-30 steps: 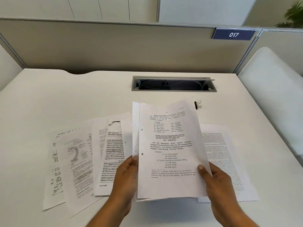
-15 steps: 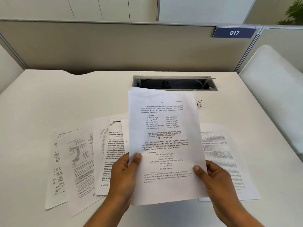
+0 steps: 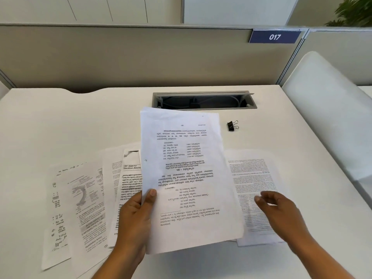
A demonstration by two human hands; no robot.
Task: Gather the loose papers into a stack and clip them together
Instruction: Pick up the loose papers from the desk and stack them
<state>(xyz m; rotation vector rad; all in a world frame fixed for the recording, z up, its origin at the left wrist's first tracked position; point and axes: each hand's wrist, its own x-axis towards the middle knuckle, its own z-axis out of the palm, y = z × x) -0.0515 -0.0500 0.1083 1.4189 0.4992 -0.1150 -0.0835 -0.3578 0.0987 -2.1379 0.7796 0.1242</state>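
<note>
Stack raised off desk, tilted toward camera, pinched at its left edge by left hand: thumb on front, fingers curled behind. Off to the side, right hand, fingers loosely spread and holding nothing, hovering over lone sheet at right; contact with paper not clear through blur. More loose sheets fanned out at left, overlapping, flat on desk. Clip lying beyond, near stack's top right corner, apart from all paper, untouched. Probably mid-gathering, with lone sheet next. To do it well: press fingertips flat on that sheet and slide it toward desk's near edge rather than clawing at it; lift by a corner, then lay on top of stack or tuck behind, same way round. Keep left pinch firm, so as not to let held pages fan. Collect loose sheets likewise, then tap edges square on desk before reaching for clip.
</note>
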